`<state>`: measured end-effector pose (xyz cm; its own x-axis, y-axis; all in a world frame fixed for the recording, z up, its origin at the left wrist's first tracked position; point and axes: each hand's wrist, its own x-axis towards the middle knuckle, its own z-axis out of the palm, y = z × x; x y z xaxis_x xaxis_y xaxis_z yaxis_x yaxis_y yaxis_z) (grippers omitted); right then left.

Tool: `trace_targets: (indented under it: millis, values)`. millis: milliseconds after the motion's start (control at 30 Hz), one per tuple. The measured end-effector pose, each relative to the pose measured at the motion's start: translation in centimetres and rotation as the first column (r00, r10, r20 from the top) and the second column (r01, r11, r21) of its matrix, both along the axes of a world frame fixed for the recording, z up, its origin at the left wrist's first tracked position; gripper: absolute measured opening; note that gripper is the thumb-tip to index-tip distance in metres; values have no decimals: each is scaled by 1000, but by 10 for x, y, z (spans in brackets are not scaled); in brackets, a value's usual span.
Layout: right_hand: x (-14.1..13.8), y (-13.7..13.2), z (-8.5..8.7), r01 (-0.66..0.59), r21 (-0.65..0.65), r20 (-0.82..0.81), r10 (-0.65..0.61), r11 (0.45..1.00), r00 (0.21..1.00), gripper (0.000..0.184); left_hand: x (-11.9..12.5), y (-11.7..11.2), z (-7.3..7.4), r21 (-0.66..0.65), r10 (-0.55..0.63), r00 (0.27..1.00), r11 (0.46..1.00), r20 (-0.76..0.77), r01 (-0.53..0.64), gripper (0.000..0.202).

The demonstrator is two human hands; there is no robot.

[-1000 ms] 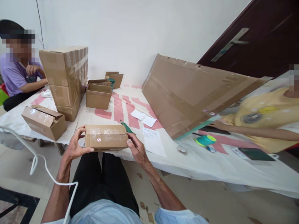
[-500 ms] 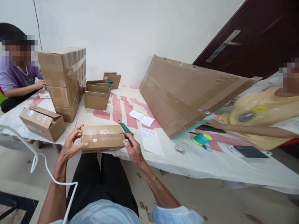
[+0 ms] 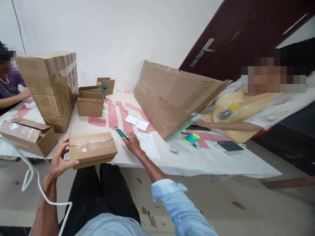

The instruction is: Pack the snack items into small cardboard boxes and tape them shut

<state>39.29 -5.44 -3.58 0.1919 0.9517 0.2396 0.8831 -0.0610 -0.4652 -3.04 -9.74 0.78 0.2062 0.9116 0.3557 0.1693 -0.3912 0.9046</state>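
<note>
My left hand (image 3: 57,160) grips the left end of a small taped cardboard box (image 3: 92,149) with a pink sticker on its front, held at the near edge of the cloth-covered table (image 3: 197,160). My right hand (image 3: 132,144) lies on the table just right of the box, off it. Its fingers stretch toward a green-handled tool (image 3: 120,132) and touch the tool's near end. A white sheet with writing (image 3: 149,146) lies right beside that hand.
A tall taped carton (image 3: 49,85), an open box (image 3: 27,136) and another open box (image 3: 90,103) stand at the left. A big cardboard sheet (image 3: 169,95) leans mid-table. A teal tape roll (image 3: 192,138) and phone (image 3: 228,146) lie near a person in yellow (image 3: 236,111). Another person's arm (image 3: 12,98) rests far left.
My right hand let go of the box's right end and moved onto the table toward the green tool. My left hand keeps the box. The view swung to the right.
</note>
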Motion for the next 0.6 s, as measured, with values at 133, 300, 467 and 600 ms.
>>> trace_targets:
  millis: [133,300,467,600]
  values:
    - [4,17,-10,59,-127,87,-48,990,995,20,4,0,1,-11,-16,1000,1000,20,16,77]
    - [1,20,-14,65,-114,88,-55,991,995,16,8,-4,4,-11,-13,1000,1000,19,13,78]
    - [2,8,13,46,68,-58,-42,997,997,34,9,-7,4,-2,3,1000,1000,-27,-3,75]
    - [-24,-23,73,-171,330,-331,283,928,900,39,12,-10,5,4,15,998,1000,-56,-15,75]
